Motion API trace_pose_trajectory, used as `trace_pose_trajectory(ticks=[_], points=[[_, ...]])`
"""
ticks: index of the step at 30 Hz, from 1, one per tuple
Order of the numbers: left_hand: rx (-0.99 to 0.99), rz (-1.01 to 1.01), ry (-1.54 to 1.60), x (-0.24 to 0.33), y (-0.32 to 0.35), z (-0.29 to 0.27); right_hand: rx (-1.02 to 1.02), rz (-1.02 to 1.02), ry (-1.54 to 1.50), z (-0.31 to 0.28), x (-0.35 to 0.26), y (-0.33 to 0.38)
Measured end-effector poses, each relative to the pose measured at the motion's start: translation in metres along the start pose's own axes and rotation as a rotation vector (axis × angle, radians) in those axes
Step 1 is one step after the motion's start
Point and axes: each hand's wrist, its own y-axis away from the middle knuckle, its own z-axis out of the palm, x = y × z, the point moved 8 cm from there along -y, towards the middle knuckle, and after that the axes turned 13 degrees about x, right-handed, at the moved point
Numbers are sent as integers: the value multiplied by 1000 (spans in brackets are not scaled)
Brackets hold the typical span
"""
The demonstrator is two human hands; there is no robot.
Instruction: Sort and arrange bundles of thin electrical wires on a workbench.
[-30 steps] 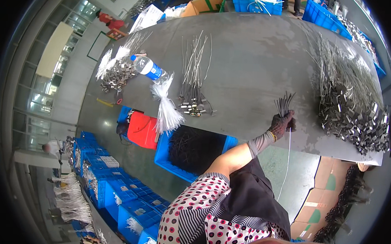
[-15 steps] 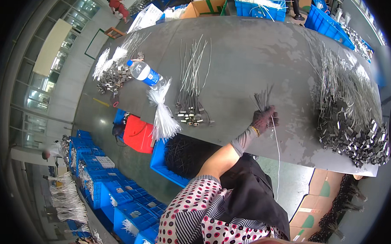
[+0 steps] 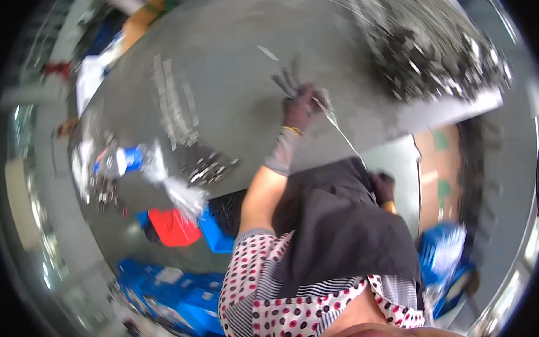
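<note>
My left hand [image 3: 301,107], in a dark glove with a grey sleeve, reaches out over the grey table [image 3: 238,54]. It is closed around a small bundle of thin metal wires [image 3: 286,80] that fan out beyond the fingers. One long thin wire [image 3: 342,135] trails from the hand back toward my body. My right hand [image 3: 384,185], also dark-gloved, shows only partly beside my dark apron below the table edge. Its fingers are too blurred to read. The whole picture is smeared by motion.
A large heap of metal wires and fittings [image 3: 431,49] lies at the table's far right. A loose row of long wires [image 3: 176,109] with metal ends [image 3: 209,169] lies at left, near a white tie bundle [image 3: 184,195] and a blue-white bottle [image 3: 124,161]. Blue crates [image 3: 176,296] and a red object [image 3: 172,227] sit below.
My left hand has carried the wire bundle leftward and farther out over the table. The view has swung and blurred, and the heap now sits at the upper right.
</note>
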Motion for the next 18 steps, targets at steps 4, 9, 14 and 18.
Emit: trace_pose_trajectory(ticks=[4, 9, 14, 18], points=[[142, -184, -159, -23, 9, 40, 80, -82, -199, 15, -114, -24], [169, -121, -219, -17, 5, 74, -61, -20, -386, 28, -171, -43], [85, -28, -367, 5, -24, 86, -283, 74, -465, 48, -178, -33], [114, -87, -223, 0, -60, 54, -380, -185, -382, 52, -155, -53]])
